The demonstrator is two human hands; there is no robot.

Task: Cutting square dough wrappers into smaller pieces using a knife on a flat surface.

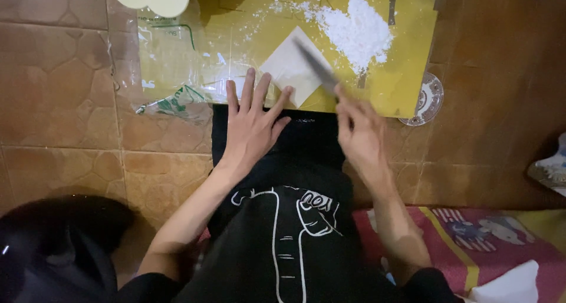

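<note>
Now, right hand (358,129) grip clenched on knife (315,67) — blade over white sheet (289,67), left hand (253,123) flat, released, touching it

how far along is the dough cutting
Done: flour is spread on the yellow mat and a flat white dough sheet lies rolled out on it. In hand: the left hand presses flat at the sheet's near edge while the right hand holds a knife across it. Left: the sheet looks whole; no separate cut pieces show.
</note>
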